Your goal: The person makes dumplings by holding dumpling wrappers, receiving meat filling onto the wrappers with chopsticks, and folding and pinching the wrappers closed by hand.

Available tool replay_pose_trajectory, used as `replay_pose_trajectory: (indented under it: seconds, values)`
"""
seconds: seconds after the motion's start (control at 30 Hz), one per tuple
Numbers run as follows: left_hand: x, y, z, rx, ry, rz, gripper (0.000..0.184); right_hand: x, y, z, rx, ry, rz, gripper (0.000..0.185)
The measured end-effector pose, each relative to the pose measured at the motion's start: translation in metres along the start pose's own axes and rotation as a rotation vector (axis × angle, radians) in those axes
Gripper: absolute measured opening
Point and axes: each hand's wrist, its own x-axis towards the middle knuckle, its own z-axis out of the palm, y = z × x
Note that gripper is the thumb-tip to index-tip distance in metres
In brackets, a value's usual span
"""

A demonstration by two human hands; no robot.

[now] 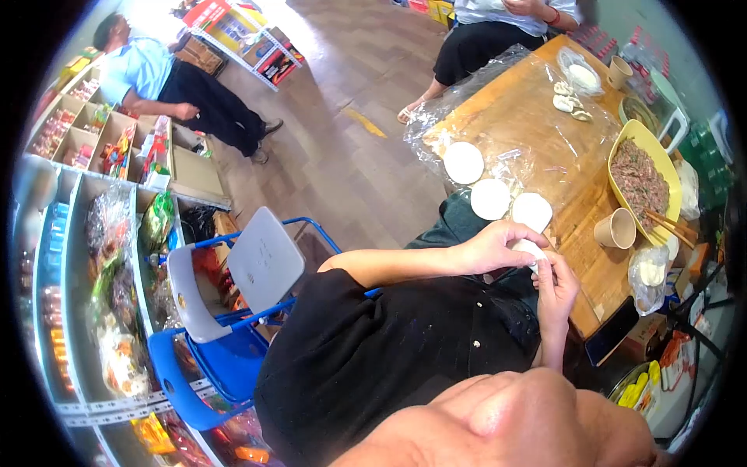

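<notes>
The left grip [495,249] and right grip [555,286] pinch one pale dough piece [528,249] between them, likely to steady its softness; flat rounds [490,199] lie just beyond, apparently for easy reach.

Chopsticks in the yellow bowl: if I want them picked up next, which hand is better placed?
Probably the right hand: it is nearer the chopsticks and yellow bowl. Both hands are on the dough piece, so the left hand could hold it alone.
</notes>
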Motion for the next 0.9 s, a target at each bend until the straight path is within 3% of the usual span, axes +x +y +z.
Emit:
replay_pose_trajectory:
  seconds: [0.03,0.1,0.23,0.33,0.47,0.53,0.67,0.9]
  values:
    - [-0.004,0.002,-0.002,-0.142,-0.063,-0.195,0.03,0.0,-0.002,0.0,0.003,-0.009,-0.005,0.01]
    - [-0.009,0.002,-0.004,-0.18,-0.06,-0.23,0.026,0.0,-0.006,0.0,-0.171,-0.077,-0.117,0.007]
    - [-0.02,-0.011,-0.006,-0.227,-0.049,-0.235,0.021,-0.01,-0.014,0.002,-0.257,-0.074,-0.134,0.009]
    - [-0.024,0.001,-0.007,-0.226,-0.031,-0.24,0.019,-0.021,-0.002,0.007,-0.066,0.11,-0.043,0.013]
    - [-0.02,0.009,-0.01,-0.043,-0.038,-0.251,0.021,-0.029,-0.002,0.001,0.268,0.1,0.099,0.025]
    - [-0.016,0.014,-0.007,-0.148,-0.027,-0.256,0.022,-0.03,-0.008,0.0,0.391,0.121,0.071,0.033]
    - [-0.009,0.016,-0.009,-0.185,-0.077,-0.216,0.025,-0.03,-0.009,0.005,0.364,0.231,0.023,0.041]
    - [-0.007,0.017,-0.011,-0.21,-0.102,-0.221,0.023,-0.029,-0.013,0.016,0.416,0.184,0.008,0.045]
